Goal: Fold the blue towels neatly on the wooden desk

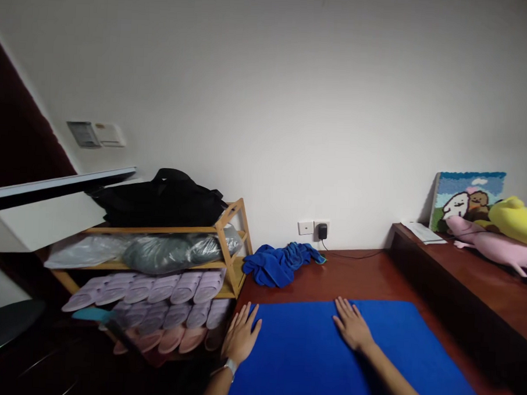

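A blue mat (309, 351) lies flat on the dark red wooden floor (356, 271). My left hand (241, 335) rests open at the mat's far left corner, fingers stretched toward the wall, a pale band at the wrist. My right hand (352, 326) lies open and flat on the mat near its far edge, fingers spread. Neither hand holds anything.
A wooden rack (233, 243) at left holds rows of lilac and pink slippers (167, 289), bagged items and a black bag (163, 196). A crumpled blue cloth (282, 262) lies by a wall socket with a charger (322, 230). Plush toys (502, 234) and a picture sit on a raised ledge at right.
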Available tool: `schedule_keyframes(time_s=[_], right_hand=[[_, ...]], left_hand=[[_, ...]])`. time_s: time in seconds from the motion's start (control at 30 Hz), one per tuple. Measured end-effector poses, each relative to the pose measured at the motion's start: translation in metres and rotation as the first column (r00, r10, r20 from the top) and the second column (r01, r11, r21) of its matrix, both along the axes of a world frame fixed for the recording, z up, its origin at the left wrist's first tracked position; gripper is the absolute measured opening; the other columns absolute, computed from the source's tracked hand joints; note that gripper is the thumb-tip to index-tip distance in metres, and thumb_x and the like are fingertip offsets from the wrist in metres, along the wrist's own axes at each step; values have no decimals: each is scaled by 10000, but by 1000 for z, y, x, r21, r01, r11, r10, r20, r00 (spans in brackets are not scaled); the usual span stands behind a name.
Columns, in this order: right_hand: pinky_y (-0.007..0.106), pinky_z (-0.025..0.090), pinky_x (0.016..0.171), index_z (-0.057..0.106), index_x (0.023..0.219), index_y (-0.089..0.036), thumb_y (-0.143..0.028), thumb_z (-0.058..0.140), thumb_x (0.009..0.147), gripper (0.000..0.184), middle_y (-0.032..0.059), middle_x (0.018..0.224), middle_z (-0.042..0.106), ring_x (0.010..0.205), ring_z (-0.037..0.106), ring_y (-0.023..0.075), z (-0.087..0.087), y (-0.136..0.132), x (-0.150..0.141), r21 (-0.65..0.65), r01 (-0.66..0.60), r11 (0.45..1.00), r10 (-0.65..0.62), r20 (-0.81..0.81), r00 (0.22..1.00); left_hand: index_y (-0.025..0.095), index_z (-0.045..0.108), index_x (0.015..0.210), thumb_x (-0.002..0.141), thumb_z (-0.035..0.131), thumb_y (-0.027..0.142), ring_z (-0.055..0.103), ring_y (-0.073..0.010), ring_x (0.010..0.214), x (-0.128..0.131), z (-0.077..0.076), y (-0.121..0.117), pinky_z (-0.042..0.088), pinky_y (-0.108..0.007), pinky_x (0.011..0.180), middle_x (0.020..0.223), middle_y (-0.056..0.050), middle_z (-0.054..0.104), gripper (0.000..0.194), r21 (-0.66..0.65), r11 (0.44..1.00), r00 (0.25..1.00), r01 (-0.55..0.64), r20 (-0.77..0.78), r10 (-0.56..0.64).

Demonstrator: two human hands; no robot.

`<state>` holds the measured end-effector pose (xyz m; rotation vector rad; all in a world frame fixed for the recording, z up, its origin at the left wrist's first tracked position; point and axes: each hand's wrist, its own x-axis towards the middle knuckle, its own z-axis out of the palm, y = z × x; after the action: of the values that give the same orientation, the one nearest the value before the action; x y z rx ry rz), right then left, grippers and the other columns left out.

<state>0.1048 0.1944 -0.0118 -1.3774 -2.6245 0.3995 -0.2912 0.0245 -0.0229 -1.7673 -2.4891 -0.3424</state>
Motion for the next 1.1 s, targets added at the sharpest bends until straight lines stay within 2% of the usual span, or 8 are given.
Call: schedule_keyframes(time_s=[0.17,0.27,0.37,0.67,0.77,0.87,0.97,1.1], right_hand=[[571,280,1261,386,1646,-240,-494,213,1024,693,101,1722,349,1584,329,301,-24,62,155,101,244,964,-256,131,958],[590,367,1207,466,1604,-246,-473,216,1000,692,108,1698,406,1538,414,336,-32,81,214,176,313,933,-336,123,934],[582,400,1186,532,1557,-256,-516,265,973,692,98,1690,427,1509,453,354,-35,84,232,231,289,929,-315,82,946],[615,336,1204,551,1543,-218,-470,287,946,700,130,1701,400,1527,422,360,-24,78,225,189,321,928,-345,110,932],[652,327,1196,577,1524,-194,-412,290,945,682,172,1636,490,1500,461,376,-5,83,210,129,431,893,-449,209,868],[631,289,1236,581,1511,-115,-328,342,934,660,210,1613,503,1527,421,377,18,77,159,161,412,897,-440,220,871],[534,208,1302,469,1593,-109,-331,307,995,658,151,1681,409,1590,311,316,35,47,68,208,213,955,-241,120,963],[490,187,1322,342,1658,-193,-509,261,1059,683,69,1725,302,1615,245,265,33,-14,-54,64,-152,986,155,-58,986]], left_hand=[[260,444,1614,1059,369,504,363,-271,1579,-3,-3,2,282,-510,1290,1714,-87,382,611,21,1000,1000,-1,-5,1],[264,443,1614,1061,361,495,359,-266,1581,-5,-4,2,286,-508,1288,1714,-84,388,605,12,1000,1000,-3,-9,3],[276,442,1614,1063,361,490,358,-260,1581,-6,-3,1,289,-502,1287,1717,-77,388,597,5,1000,1000,-4,-17,5],[251,425,1625,1070,342,499,339,-257,1590,-2,5,0,269,-487,1300,1723,-92,375,614,-46,999,1000,-15,-1,15],[239,427,1624,1069,350,487,327,-260,1594,0,5,-1,270,-492,1300,1726,-104,363,612,-53,998,1000,-16,2,17],[255,430,1622,1070,353,458,330,-263,1593,1,3,-1,271,-510,1299,1723,-99,366,594,-38,999,1000,-23,-1,23],[271,427,1623,1070,353,473,338,-258,1590,1,2,-1,266,-504,1303,1726,-87,361,594,-23,999,1000,-27,-2,27],[276,426,1624,1073,350,481,340,-251,1588,2,4,-3,264,-488,1307,1728,-77,355,593,-30,999,1000,-26,7,26]])
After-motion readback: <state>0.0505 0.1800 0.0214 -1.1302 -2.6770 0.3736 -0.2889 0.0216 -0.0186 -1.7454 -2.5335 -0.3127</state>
